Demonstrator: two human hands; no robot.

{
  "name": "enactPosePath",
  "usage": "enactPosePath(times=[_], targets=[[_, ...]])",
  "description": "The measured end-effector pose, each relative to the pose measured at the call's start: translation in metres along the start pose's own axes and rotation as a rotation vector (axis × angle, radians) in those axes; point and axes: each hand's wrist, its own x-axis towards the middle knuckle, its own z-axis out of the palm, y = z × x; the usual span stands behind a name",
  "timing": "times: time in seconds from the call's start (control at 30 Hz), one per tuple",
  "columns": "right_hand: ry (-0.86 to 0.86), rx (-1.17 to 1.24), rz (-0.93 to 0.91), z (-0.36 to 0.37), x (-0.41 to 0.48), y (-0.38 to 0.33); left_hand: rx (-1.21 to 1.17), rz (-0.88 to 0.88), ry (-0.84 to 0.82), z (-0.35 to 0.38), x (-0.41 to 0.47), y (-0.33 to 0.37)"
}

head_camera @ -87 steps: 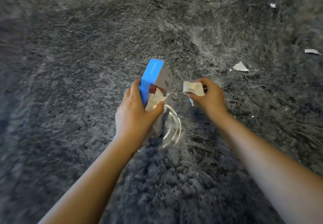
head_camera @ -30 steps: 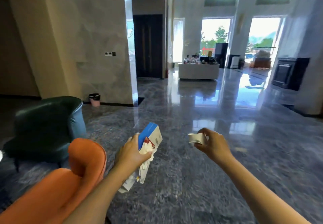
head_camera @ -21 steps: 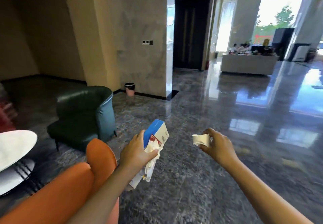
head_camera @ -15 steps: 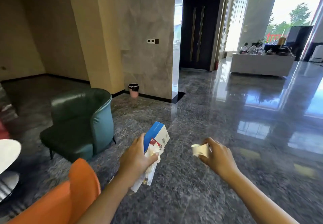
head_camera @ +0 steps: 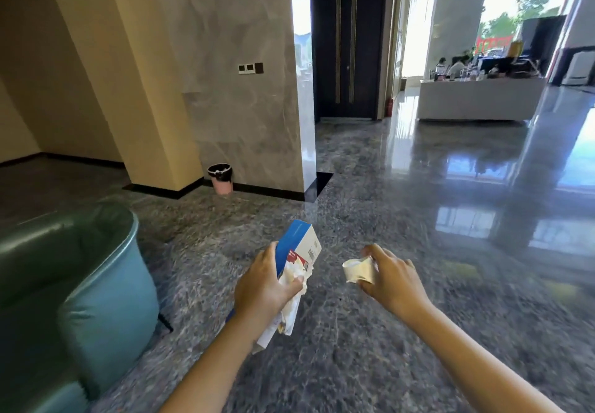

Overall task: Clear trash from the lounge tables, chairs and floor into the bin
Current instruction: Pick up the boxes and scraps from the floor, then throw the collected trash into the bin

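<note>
My left hand (head_camera: 261, 287) grips a blue and white carton (head_camera: 297, 248) together with crumpled paper wrappers (head_camera: 289, 303) that hang below it. My right hand (head_camera: 391, 279) holds a crumpled white paper scrap (head_camera: 358, 270) between thumb and fingers. Both hands are held out in front of me above the stone floor. A small pink bin (head_camera: 221, 178) with a black liner stands on the floor against the base of the marble pillar, some way ahead and slightly left.
A teal armchair (head_camera: 74, 287) fills the lower left. The marble pillar (head_camera: 244, 90) rises behind the bin, with a dark double door (head_camera: 346, 45) to its right. A white reception counter (head_camera: 479, 98) with people behind it stands far right on the glossy floor (head_camera: 418, 187).
I have risen from the grey carpet and moved forward past the orange chair, which is out of view now. The pink bin looks larger and nearer. Both hands keep their trash.
</note>
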Motion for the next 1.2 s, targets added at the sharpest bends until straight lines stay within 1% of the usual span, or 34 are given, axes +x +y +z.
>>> enactPosePath(times=[0.13, 0.23, 0.33, 0.47, 0.63, 0.7, 0.8, 0.97, 1.1, 1.2], targets=[[-0.042, 0.009, -0.022, 0.042, 0.156, 0.037, 0.019, -0.048, -0.009, 0.045, 0.144, -0.011], [-0.064, 0.018, -0.075, 0.066, 0.274, 0.042, 0.055, -0.093, 0.001, 0.053, 0.243, -0.027], [-0.106, 0.082, -0.139, 0.097, 0.382, 0.022, 0.131, -0.174, 0.045, 0.049, 0.330, -0.059], [-0.166, 0.183, -0.240, 0.163, 0.507, -0.013, 0.182, -0.257, 0.089, 0.061, 0.428, -0.122], [-0.183, 0.160, -0.376, 0.249, 0.677, -0.043, 0.203, -0.341, 0.154, 0.081, 0.581, -0.212], [-0.206, 0.164, -0.377, 0.271, 0.747, -0.055, 0.187, -0.368, 0.180, 0.081, 0.647, -0.238], [-0.204, 0.176, -0.355, 0.299, 0.847, -0.068, 0.200, -0.349, 0.200, 0.080, 0.751, -0.269], [-0.188, 0.183, -0.299, 0.352, 1.001, -0.067, 0.185, -0.301, 0.173, 0.093, 0.921, -0.312], [-0.178, 0.167, -0.276, 0.421, 1.131, -0.066, 0.199, -0.288, 0.143, 0.127, 1.053, -0.368], [-0.147, 0.190, -0.293, 0.476, 1.240, -0.077, 0.206, -0.282, 0.128, 0.146, 1.157, -0.414]])
